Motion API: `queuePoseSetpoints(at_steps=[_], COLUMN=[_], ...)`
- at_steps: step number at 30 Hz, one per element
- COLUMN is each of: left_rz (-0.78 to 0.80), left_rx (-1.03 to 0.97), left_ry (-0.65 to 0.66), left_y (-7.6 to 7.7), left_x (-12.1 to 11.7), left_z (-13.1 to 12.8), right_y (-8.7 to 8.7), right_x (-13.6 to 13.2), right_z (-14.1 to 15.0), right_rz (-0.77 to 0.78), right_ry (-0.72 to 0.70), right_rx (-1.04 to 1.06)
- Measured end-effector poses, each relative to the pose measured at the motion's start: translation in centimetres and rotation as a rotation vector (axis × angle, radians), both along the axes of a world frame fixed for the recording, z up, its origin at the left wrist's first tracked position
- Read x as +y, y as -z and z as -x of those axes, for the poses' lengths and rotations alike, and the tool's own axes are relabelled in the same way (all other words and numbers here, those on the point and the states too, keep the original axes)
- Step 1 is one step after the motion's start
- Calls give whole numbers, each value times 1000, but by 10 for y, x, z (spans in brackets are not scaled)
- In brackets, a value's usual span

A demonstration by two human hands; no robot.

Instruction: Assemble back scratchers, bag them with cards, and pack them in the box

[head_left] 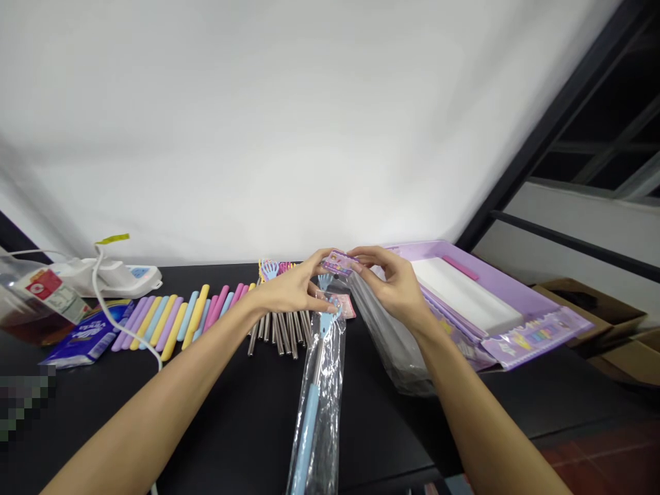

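A light-blue back scratcher (pixel 308 426) with a metal shaft lies lengthwise inside a clear plastic sleeve (pixel 333 412) on the black table. At the sleeve's far end, my left hand (pixel 293 285) has its thumb against the plastic beside the hand-shaped head, and its fingertips reach a small purple printed card (pixel 340 262). That card's right side is pinched between the thumb and fingers of my right hand (pixel 386 278). Below my right hand lies a stack of clear plastic sleeves (pixel 392 344). A pink printed card (pixel 348 306) is partly hidden behind the bagged scratcher.
Several back scratchers with metal shafts (pixel 281 333) lie behind my left hand. Left of them are pastel handle tubes (pixel 170 323), a blue packet (pixel 93 333), a power strip (pixel 124 275) and its white cable. A purple display box (pixel 495 295) stands right; cardboard boxes (pixel 592 309) sit beyond.
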State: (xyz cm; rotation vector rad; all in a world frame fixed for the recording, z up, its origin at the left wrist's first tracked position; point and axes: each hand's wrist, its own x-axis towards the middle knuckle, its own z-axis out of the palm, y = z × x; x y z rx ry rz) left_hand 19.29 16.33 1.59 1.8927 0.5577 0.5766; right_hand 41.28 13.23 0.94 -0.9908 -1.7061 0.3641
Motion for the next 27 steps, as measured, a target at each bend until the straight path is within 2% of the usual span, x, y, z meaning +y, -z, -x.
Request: queuePoseSetpoints(at_steps=[6,9,17,22,27], left_rz=[-10,-14,-12,-27,-46], left_rx=[4,12,21,22,21], left_ry=[5,5,-28,-58,-66], left_y=[2,0,0,3,4], left_x=[0,-1,0,3,5], left_z=[-1,-1,-1,0,0], right_y=[-3,-4,-3,-3,-5], right_x=[2,1,-2,-3,-5], right_z=[-2,-1,3,3,3], right_rz=[103,136,113,175,261], right_ry=[-66,-41,-37,-114,-191], right_rx=[43,42,48,145,146])
